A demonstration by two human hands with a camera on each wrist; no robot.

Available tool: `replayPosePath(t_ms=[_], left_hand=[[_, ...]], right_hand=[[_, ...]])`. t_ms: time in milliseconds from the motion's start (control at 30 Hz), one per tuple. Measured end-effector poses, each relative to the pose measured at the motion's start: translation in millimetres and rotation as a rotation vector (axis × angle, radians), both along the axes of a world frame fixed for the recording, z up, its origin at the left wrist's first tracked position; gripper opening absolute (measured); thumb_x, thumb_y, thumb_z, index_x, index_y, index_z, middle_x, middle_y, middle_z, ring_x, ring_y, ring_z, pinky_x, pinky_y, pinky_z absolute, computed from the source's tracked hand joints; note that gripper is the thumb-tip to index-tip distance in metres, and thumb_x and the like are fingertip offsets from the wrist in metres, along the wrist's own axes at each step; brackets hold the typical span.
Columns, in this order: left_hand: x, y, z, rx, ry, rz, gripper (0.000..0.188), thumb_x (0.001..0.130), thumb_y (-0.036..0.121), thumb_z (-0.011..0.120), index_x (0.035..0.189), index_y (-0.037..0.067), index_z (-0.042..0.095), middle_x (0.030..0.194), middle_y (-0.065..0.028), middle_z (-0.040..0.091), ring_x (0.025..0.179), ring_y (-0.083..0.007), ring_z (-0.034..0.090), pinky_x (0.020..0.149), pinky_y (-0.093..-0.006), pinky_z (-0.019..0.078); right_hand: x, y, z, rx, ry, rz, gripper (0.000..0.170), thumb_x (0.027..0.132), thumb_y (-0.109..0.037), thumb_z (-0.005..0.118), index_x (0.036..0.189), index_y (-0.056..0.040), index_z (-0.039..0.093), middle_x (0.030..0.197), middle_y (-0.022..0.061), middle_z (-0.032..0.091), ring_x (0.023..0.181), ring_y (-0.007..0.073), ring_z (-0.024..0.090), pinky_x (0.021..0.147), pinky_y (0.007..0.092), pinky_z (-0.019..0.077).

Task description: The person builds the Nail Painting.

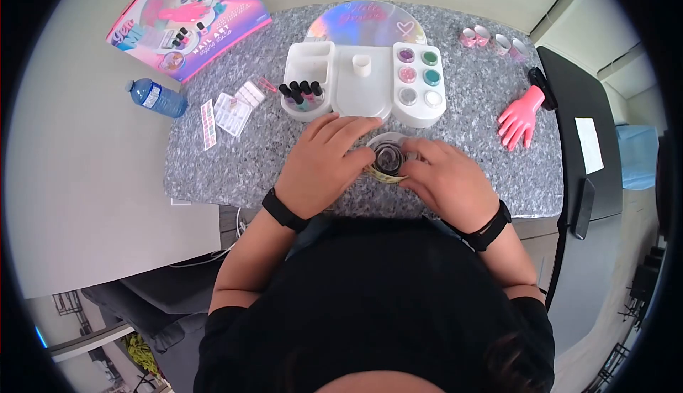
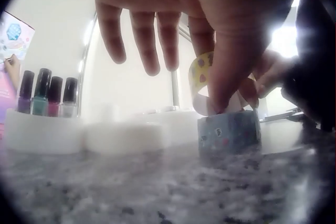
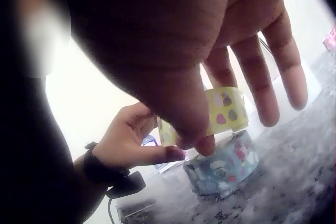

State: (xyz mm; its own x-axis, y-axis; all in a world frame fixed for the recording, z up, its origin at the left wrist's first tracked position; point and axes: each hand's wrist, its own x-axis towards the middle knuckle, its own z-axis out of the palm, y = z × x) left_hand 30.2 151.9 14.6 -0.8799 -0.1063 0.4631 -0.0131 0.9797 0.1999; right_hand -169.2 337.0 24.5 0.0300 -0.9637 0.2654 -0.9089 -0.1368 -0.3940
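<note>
- Yellow patterned band [image 3: 228, 113], right in the middle of the action, sits tilted on top of the blue patterned roll [image 3: 226, 166], near the front edge of the speckled grey counter [image 1: 249, 172]!
- Left hand [image 1: 320, 161] on it: thumb and index finger narrow, pinching the band, the other 3 fingers reaching out loosely.
- Right hand [image 1: 452, 183] on the opposite side, thumb and index finger gripping the band too, its other 3 fingers extended in the right wrist view.
- And from above, a dark coil [image 1: 388, 158] shows inside the rings, between the 2 hands!
- Just beyond the hands stands the white station [image 1: 363, 97], black-capped bottles [image 1: 302, 92] at its left, 6 small pots at its right, a white cup [image 1: 361, 65] in the centre.
- Over on the right, a pink model hand [image 1: 521, 117] lies palm unclear, with 4 patterned rolls [image 1: 492, 43] behind it.
- Far left, a colourful box [image 1: 188, 19] and a blue bottle [image 1: 156, 98]!
</note>
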Motion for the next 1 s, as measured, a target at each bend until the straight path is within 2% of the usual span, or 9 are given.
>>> replayPosePath(t_ms=[167,233,433,567,633,733,867,933,1000], left_hand=[[3,-4,2,0.033,-0.041,0.003,0.023,0.081,0.016,0.086,0.101,0.014,0.073,0.146,-0.0031,0.067,0.129,-0.0305,0.065,0.117,-0.0516,0.0464],[3,-4,1,0.061,-0.089,-0.011,0.027,0.082,0.026,0.088,0.104,0.015,0.075,0.142,-0.0017,0.069,0.129,-0.0289,0.065,0.118,-0.0504,0.0449],[3,-3,-5,0.051,-0.119,-0.012,0.035,0.086,0.041,0.088,0.11,0.018,0.079,0.126,-0.0002,0.076,0.127,-0.0228,0.066,0.12,-0.0501,0.0425],[1,-4,-13,0.001,-0.1,0.011,0.035,0.088,0.041,0.088,0.11,0.017,0.077,0.12,0.0005,0.078,0.126,-0.022,0.068,0.12,-0.0507,0.0423],[-1,-3,-14,0.066,-0.122,0.035,0.034,0.089,0.04,0.088,0.111,0.017,0.076,0.116,0.001,0.078,0.127,-0.0229,0.068,0.121,-0.0509,0.0426],[-2,2,-8,0.17,-0.182,0.064,0.032,0.09,0.038,0.087,0.11,0.016,0.075,0.124,-0.0003,0.077,0.13,-0.0237,0.067,0.121,-0.0508,0.0426],[-7,7,-5,0.139,-0.117,0.055,0.035,0.088,0.037,0.088,0.112,0.016,0.075,0.136,-0.0026,0.072,0.132,-0.0267,0.065,0.12,-0.0509,0.0432],[-9,8,-3,0.174,-0.125,0.004,0.031,0.086,0.033,0.088,0.109,0.016,0.076,0.145,-0.004,0.067,0.134,-0.0293,0.064,0.119,-0.051,0.0441],[-11,8,-6,0.14,-0.125,-0.027,0.028,0.085,0.031,0.088,0.106,0.016,0.077,0.146,-0.0045,0.066,0.133,-0.0301,0.064,0.118,-0.0506,0.0444]], right_hand=[[2,1,-1,0.056,-0.019,-0.046,0.014,0.095,-0.019,0.078,0.103,-0.0093,0.072,0.132,0.007,0.066,0.113,0.0324,0.069,0.095,0.0483,0.0578],[2,2,0,0.121,-0.054,-0.054,0.015,0.094,-0.018,0.079,0.104,-0.0093,0.072,0.138,0.0086,0.066,0.121,0.0354,0.068,0.098,0.0477,0.0582],[0,4,2,0.071,-0.064,-0.029,0.014,0.096,-0.02,0.078,0.102,-0.008,0.074,0.143,0.0125,0.064,0.118,0.036,0.068,0.099,0.0472,0.0575],[-2,4,0,0.084,-0.102,-0.006,0.012,0.097,-0.016,0.076,0.105,-0.0078,0.074,0.145,0.0125,0.064,0.118,0.0367,0.069,0.099,0.047,0.0577],[-5,5,-8,0.077,-0.171,-0.025,0.015,0.097,-0.012,0.074,0.111,-0.0077,0.072,0.144,0.0126,0.065,0.116,0.0383,0.07,0.098,0.0473,0.0588],[-8,4,-10,0.015,-0.187,-0.004,0.023,0.097,-0.008,0.073,0.119,-0.0083,0.07,0.142,0.0131,0.066,0.115,0.0398,0.071,0.095,0.0482,0.0598],[-8,5,-12,0.006,-0.173,-0.051,0.027,0.096,-0.008,0.074,0.123,-0.0085,0.068,0.139,0.0141,0.066,0.116,0.0398,0.07,0.095,0.0485,0.0599],[-7,5,-10,0.065,-0.175,-0.127,0.034,0.094,-0.013,0.079,0.125,-0.0078,0.067,0.135,0.0148,0.067,0.116,0.0395,0.07,0.095,0.0487,0.0597],[-8,5,-6,0.096,-0.182,-0.135,0.038,0.092,-0.017,0.082,0.126,-0.0071,0.067,0.134,0.0148,0.068,0.117,0.0396,0.07,0.095,0.0488,0.0594]])
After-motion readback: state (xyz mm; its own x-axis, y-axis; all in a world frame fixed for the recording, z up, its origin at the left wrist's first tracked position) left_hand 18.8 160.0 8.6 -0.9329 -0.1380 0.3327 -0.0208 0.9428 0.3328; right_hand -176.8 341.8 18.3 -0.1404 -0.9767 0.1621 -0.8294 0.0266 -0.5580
